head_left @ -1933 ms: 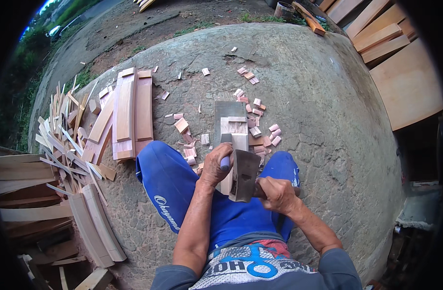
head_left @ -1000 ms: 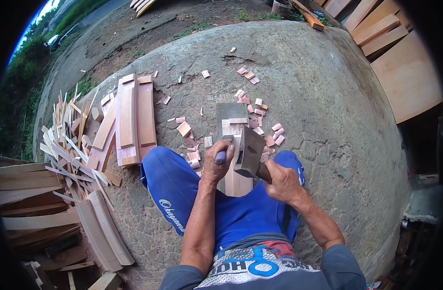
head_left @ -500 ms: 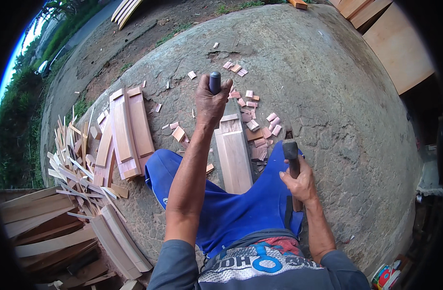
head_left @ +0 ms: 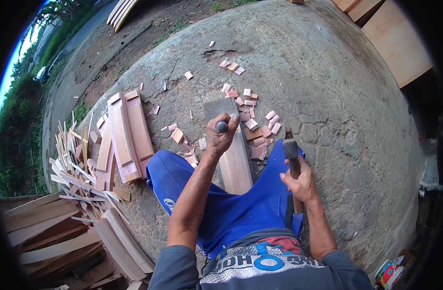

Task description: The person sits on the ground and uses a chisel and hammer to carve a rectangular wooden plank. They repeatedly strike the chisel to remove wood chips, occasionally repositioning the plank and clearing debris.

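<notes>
My left hand (head_left: 219,138) is closed around the dark, round-ended handle of a chisel (head_left: 222,126). Its blade is hidden beneath the fist. Under that hand lies a pale pinkish wooden board (head_left: 236,170), between my legs on a greyish base plank (head_left: 218,108). The hand covers the board's far part, so I cannot tell whether the blade touches it. Over my right thigh, my right hand (head_left: 301,182) grips a hammer (head_left: 290,149) by its wooden handle, with the dark head up beyond the fingers.
Small wood offcuts (head_left: 260,140) lie scattered beyond and right of the board. Left of my knee are stacked shaped boards (head_left: 129,133) and a heap of thin wood strips (head_left: 76,169). More planks (head_left: 42,217) fill the lower left. Rough concrete (head_left: 342,121) spreads rightward.
My left hand has come down and nearer with the chisel, from beyond the board's far end to over it. My right hand and the hammer have hardly moved.
</notes>
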Demonstrator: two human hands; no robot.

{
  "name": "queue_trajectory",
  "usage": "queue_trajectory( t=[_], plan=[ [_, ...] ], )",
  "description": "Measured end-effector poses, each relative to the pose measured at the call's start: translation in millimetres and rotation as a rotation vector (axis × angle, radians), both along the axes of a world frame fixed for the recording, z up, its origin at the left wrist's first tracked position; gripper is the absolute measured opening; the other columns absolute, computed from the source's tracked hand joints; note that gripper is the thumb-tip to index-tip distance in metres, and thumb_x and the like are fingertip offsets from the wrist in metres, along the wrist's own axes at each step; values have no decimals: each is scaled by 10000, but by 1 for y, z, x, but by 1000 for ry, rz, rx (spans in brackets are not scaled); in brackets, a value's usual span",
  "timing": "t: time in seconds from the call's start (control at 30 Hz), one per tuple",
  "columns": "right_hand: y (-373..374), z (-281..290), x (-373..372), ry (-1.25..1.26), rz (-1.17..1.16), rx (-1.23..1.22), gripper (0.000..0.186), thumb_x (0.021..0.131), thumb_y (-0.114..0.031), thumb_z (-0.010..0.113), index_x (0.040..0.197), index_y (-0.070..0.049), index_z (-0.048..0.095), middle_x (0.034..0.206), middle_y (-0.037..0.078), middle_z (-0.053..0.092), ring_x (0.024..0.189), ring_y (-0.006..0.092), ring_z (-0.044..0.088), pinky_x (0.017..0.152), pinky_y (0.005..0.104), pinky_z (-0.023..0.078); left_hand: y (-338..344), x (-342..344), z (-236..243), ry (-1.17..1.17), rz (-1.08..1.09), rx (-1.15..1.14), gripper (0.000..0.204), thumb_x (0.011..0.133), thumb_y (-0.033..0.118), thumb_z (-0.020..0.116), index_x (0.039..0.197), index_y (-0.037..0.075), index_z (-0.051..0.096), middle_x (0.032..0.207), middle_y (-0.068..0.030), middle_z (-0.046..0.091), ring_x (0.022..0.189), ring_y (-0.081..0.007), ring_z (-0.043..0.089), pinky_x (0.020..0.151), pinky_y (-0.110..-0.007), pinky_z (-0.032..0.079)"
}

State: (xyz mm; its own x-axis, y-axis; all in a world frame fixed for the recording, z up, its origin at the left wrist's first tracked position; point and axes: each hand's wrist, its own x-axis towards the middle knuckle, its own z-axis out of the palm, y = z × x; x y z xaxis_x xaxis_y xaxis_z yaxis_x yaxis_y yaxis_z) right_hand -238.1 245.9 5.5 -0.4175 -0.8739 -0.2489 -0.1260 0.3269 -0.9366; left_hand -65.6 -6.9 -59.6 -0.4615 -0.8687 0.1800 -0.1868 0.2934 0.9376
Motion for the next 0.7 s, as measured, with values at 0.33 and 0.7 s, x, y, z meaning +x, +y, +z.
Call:
queue_trajectory(
  t=[0.33, 0.7],
  plan=[
    [2, 11, 6, 419, 211, -42, 362, 850, -106, 755, 1163, -24, 593, 778, 192, 666, 744, 374, 712, 668, 449, 555, 79, 29, -41, -138, -219, -432, 258, 860, 139, 845, 853, 53, 602, 949, -102, 696, 1119, -376, 698, 1017, -499, 560],
    [15, 3, 14, 605, 417, -107, 442, 804, -99, 779, 1195, -43, 578, 969, 202, 722, 858, 437, 726, 703, 463, 591, 71, 27, -39, -181, -246, -411, 214, 937, 214, 768, 861, 79, 620, 925, -118, 694, 1140, -382, 681, 969, -454, 566]
  ],
)
